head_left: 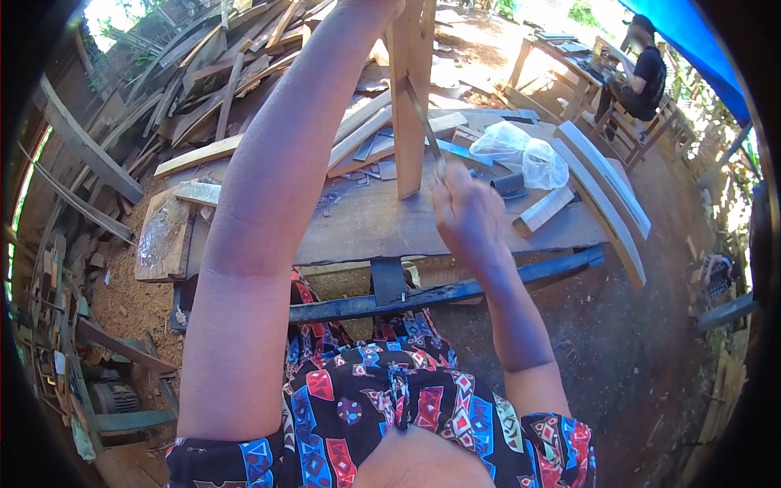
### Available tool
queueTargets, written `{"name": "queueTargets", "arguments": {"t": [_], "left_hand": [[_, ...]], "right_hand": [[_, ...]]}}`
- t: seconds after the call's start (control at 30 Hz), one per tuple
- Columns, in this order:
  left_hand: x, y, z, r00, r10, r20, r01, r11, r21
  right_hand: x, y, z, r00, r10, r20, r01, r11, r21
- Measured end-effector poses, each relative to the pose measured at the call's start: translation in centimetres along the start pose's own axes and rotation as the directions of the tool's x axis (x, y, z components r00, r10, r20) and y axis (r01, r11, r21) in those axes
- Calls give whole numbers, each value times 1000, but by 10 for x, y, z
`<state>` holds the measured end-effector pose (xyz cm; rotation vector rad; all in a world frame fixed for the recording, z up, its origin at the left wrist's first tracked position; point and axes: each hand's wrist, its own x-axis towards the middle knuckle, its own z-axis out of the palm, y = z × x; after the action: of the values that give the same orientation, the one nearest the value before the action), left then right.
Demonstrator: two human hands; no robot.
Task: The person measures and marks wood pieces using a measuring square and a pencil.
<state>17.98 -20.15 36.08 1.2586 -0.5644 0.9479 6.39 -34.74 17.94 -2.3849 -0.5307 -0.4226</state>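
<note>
A wooden board (pixel 407 122) stands upright on the workbench (pixel 366 232), its top cut off by the frame. My left arm reaches up to it, and only the edge of my left hand (pixel 378 5) shows at the top, its fingers out of sight. My right hand (pixel 470 213) is closed round the handle end of a long thin tool, slightly blurred. The tool's narrow blade (pixel 425 122) slants up and to the left, its far end against or in front of the board's face.
On the bench lie wood strips, a clear plastic bag (pixel 521 154) and a short block (pixel 543 211). Long curved pieces (pixel 602 211) jut past its right end. Scrap wood (pixel 195 89) is piled at the back left. Another person (pixel 643 77) sits at a table, back right.
</note>
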Motion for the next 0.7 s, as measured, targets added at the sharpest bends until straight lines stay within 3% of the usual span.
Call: {"name": "queueTargets", "arguments": {"t": [0.17, 0.3, 0.37, 0.5, 0.7], "left_hand": [[-5, 0, 14, 996, 51, 76, -46, 997, -58], [-3, 4, 1, 1000, -13, 23, 13, 1000, 18], [5, -5, -10, 1000, -19, 17, 20, 998, -56], [5, -2, -19, 998, -17, 56, 23, 994, -102], [-13, 11, 0, 998, 3, 55, -1, 999, -36]], "right_hand": [[49, -6, 11, 978, -132, -164, 123, 990, -69], [6, -1, 6, 990, -107, -96, 105, 994, -24], [-19, 2, 3, 999, -32, 13, 32, 999, -12], [-21, 3, 2, 999, -36, 0, 36, 999, -15], [45, -14, 14, 987, -99, -128, 102, 995, 13]]}}
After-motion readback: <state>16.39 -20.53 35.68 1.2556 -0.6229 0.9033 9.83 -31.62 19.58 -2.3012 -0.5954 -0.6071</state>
